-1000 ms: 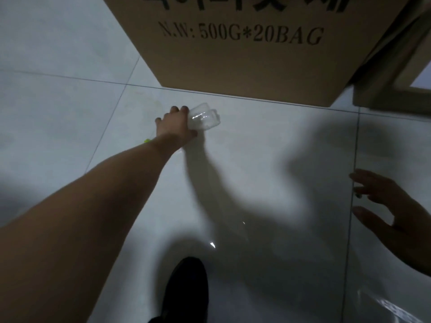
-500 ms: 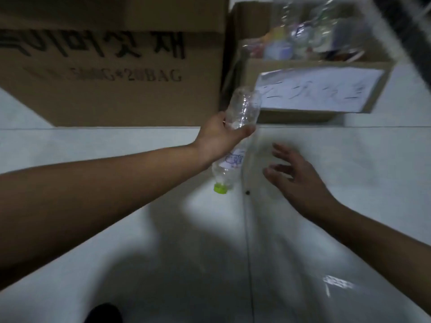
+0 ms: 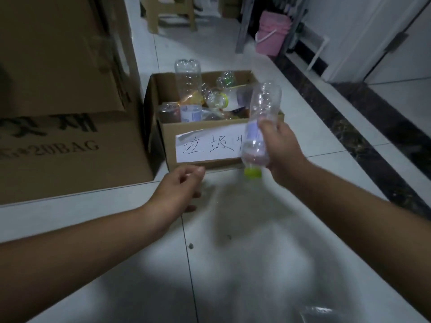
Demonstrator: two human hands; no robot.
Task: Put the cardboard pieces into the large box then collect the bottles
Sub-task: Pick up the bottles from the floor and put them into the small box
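Observation:
A clear plastic bottle (image 3: 263,108) with a green cap pointing down is gripped by my right hand (image 3: 282,150) just in front of a small cardboard box (image 3: 168,138). That box has a white handwritten paper label on its front and holds several empty bottles (image 3: 187,78), one standing tall. My left hand (image 3: 177,190) hovers low over the floor near the box's front left corner, fingers loosely curled and holding nothing. The large brown cardboard box (image 3: 70,159) with black print stands on the left, touching the small box.
A pink bucket (image 3: 271,33) stands at the back by a metal frame. A wooden stool (image 3: 172,12) is farther back. A dark stone strip (image 3: 349,127) runs along the right of the white tiled floor, beside a white door.
The bottle was lifted from the floor by my left hand, then passed into my right hand. My view swung right from the large box to the small box of bottles.

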